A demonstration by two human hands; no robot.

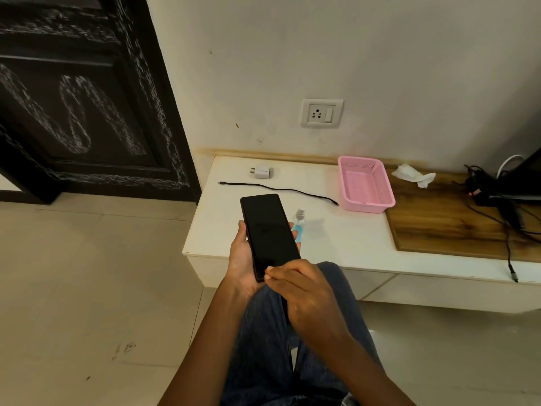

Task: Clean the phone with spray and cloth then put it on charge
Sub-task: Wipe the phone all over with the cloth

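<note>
The white tabletop (336,238) ran along the wall in front of me, and I place everything else from it. At its right end lay a wooden board (445,227), with a crumpled white cloth (412,174) on the board's far edge, well away from me. The pink basket (364,184) sat at the back of the tabletop, overlapping the board's left edge, and looked empty. The wall socket (321,113) was above the tabletop with nothing plugged in. The black cable (278,189) lay loose across the tabletop's back left, and the white charger plug (263,170) lay just behind it, not joined to it. The phone (269,234), screen dark, was off the tabletop, held over its near left edge in my left hand (241,259), whose grip wrapped both long edges from below. My right hand (304,291) was at the phone's lower end with fingers curled close; I could not tell whether that grip held anything. The small spray bottle (299,222) with blue liquid stood on the tabletop just behind the phone. I judged cleaning barely begun or unproven, and charging entirely left to do. Grey print on the plug was too small to read.
</note>
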